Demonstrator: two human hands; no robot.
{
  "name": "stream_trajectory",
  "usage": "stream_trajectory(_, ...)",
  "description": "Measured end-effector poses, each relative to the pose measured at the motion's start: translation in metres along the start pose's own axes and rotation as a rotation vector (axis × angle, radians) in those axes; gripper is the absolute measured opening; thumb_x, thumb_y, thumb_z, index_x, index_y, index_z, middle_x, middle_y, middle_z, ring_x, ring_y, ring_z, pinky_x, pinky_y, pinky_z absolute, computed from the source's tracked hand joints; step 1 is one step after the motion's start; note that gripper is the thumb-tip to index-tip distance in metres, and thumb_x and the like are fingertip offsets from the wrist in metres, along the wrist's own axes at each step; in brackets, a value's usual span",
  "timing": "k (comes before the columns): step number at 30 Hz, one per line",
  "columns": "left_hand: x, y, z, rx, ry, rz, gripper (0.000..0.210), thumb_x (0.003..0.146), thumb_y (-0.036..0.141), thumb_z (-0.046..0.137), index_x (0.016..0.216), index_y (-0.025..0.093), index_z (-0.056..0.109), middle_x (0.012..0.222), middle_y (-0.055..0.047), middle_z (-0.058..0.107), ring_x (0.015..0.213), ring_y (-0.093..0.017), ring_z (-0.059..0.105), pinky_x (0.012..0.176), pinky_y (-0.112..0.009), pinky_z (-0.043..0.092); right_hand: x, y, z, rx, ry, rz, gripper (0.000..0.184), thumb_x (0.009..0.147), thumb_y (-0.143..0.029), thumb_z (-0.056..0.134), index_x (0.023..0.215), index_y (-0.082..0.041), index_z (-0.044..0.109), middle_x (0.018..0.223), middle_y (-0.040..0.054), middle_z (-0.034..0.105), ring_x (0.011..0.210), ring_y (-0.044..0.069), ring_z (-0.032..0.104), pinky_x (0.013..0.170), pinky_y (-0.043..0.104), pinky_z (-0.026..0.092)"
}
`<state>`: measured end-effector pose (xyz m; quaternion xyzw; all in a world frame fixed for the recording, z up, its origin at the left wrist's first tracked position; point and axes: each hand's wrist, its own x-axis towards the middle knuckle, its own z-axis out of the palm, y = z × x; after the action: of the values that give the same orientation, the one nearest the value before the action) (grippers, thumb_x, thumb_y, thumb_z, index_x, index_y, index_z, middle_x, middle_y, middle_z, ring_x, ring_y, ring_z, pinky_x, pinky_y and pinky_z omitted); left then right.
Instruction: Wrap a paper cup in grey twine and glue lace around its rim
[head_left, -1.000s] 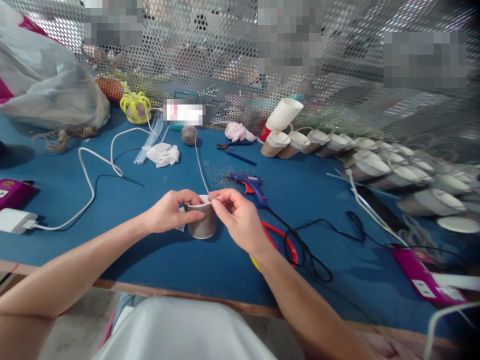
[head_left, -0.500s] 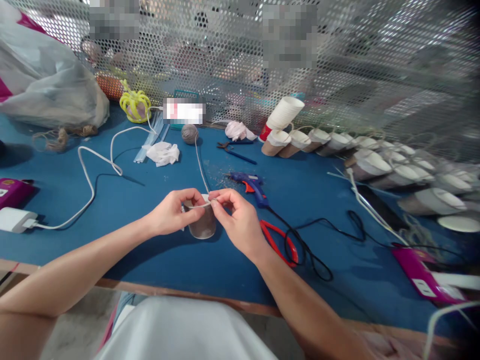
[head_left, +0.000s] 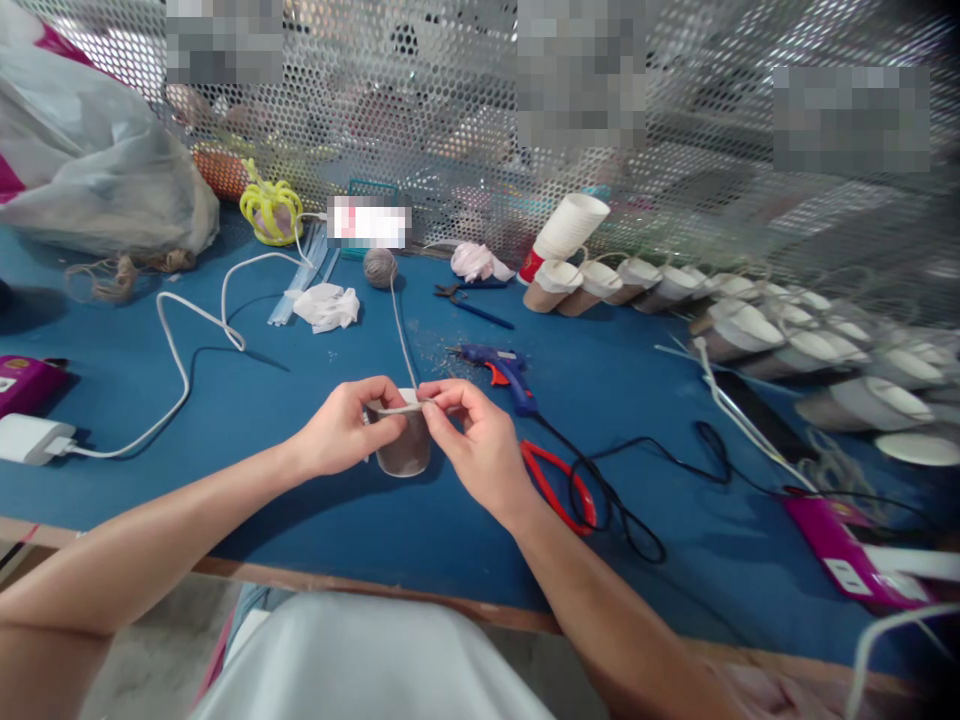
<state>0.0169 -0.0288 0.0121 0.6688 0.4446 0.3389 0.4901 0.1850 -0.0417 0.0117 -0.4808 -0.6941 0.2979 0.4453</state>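
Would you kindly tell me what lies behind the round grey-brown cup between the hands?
Behind the cup, a thin grey cord runs back to a round grey cord ball. The cup hides the blue tabletop just behind it.

From here I see a blue desk [head_left: 622, 380]. A hot-glue gun [head_left: 511, 375], pliers [head_left: 484, 315] and yarn ball [head_left: 379, 268] lie on it.

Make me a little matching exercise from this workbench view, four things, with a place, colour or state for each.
1. left hand
2. yarn ball
3. glue gun
4. plastic bag

A. mostly blue, lying on the table
B. at the far left
C. holding a cup by its rim
D. grey, with a strand running toward the cup

Pairs: 1-C, 2-D, 3-A, 4-B
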Motion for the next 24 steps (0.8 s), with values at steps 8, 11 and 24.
stream_trajectory(8, 0.0010, 0.0002, -0.0028, -0.052, -0.047, -0.031, 0.014, 0.070, 0.027, 0.055, 0.069, 0.014, 0.051, 0.071, -0.001, 0.060, 0.065, -0.012, 0.051, 0.060, -0.024, 0.043, 0.0006, 0.0000, -0.0015, 0.026, -0.006, 0.028, 0.011, 0.080, -0.021, 0.052, 0.070, -0.022, 0.049, 0.091, 0.0060, 0.066, 0.081, 0.018, 0.062, 0.073, 0.034, 0.050)
stream_trajectory(11, 0.0008, 0.0000, -0.0025, -0.051, -0.049, -0.033, 0.014, 0.070, 0.028, 0.055, 0.069, 0.014, 0.050, 0.073, -0.002, 0.060, 0.065, -0.012, 0.051, 0.063, -0.025, 0.043, 0.0011, -0.0003, -0.0008, 0.008, 0.001, 0.025, 0.011, 0.080, -0.022, 0.053, 0.070, -0.022, 0.049, 0.090, 0.0061, 0.065, 0.080, 0.018, 0.061, 0.072, 0.034, 0.050)
stream_trajectory(24, 0.0003, -0.0015, -0.0020, 0.046, -0.028, 0.024, 0.011, 0.070, 0.025, 0.053, 0.070, 0.014, 0.053, 0.069, 0.000, 0.060, 0.065, -0.012, 0.051, 0.063, -0.024, 0.042, 0.0007, 0.0027, -0.0001, -0.039, 0.018, -0.011, 0.012, 0.081, -0.020, 0.052, 0.070, -0.023, 0.048, 0.089, 0.0049, 0.065, 0.082, 0.018, 0.061, 0.071, 0.032, 0.050)
